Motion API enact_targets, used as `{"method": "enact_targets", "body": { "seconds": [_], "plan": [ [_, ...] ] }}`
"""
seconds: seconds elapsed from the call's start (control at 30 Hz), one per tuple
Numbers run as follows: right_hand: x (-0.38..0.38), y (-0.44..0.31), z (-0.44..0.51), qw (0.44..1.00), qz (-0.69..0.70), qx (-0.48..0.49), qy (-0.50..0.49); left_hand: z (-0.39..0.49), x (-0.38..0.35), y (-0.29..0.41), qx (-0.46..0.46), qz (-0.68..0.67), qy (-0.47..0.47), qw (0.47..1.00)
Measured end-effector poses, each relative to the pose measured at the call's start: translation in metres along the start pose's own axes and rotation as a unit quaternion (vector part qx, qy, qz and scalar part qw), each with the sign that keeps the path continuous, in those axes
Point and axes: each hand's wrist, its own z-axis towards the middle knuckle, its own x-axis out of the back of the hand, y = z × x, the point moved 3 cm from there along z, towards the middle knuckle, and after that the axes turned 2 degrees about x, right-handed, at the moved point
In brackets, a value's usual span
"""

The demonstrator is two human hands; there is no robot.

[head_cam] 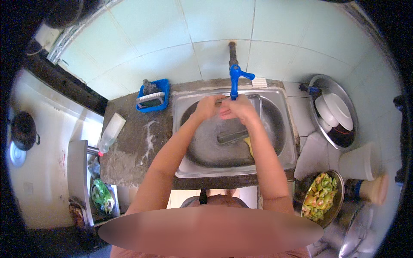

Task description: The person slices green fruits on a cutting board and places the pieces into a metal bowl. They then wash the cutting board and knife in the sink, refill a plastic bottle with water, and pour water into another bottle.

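Observation:
Both hands are over a stainless steel sink [232, 172], under a blue plastic tap [235, 80]. My left hand [206, 108] is curled at the back left of the basin, its fingers on the edge of what looks like a rectangular metal tray [260, 104]. Directly below the spout, my right hand [237, 109] has its fingers spread and slightly bent, with nothing clearly held. Its wrist and the left hand hide much of the tray. A yellow sponge or cloth [248, 145] lies in the basin, partly behind my right forearm.
On the left counter [125, 161] are a blue basket [166, 93] with a brush and scourer, and a plastic bottle [113, 129] lying down. To the right, a metal basin [350, 119] holds white bowls [337, 111]; nearer stands a bowl of cut vegetables or fruit [319, 198].

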Motion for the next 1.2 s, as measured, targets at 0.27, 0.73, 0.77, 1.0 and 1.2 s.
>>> {"method": "enact_targets", "body": {
  "seconds": [0.27, 0.73, 0.77, 1.0, 1.2],
  "plan": [
    [-0.015, 0.008, 0.006, 0.988, 0.108, 0.07, 0.086, -0.031, 0.042, -0.011, 0.203, -0.012, -0.128, 0.971],
    [-0.01, 0.003, 0.004, 0.991, -0.017, 0.1, 0.092, -0.035, 0.073, 0.034, -0.109, 0.242, -0.052, 0.963],
    [-0.009, 0.001, 0.002, 0.992, -0.015, 0.097, 0.08, -0.032, 0.068, 0.034, -0.108, 0.238, -0.045, 0.964],
    [0.0, 0.002, 0.003, 0.997, -0.013, 0.074, 0.009, -0.013, 0.034, 0.035, -0.169, 0.065, 0.054, 0.982],
    [0.004, 0.002, -0.009, 0.966, -0.199, 0.158, 0.05, -0.02, 0.017, 0.035, -0.258, 0.047, 0.077, 0.962]
  ]
}}
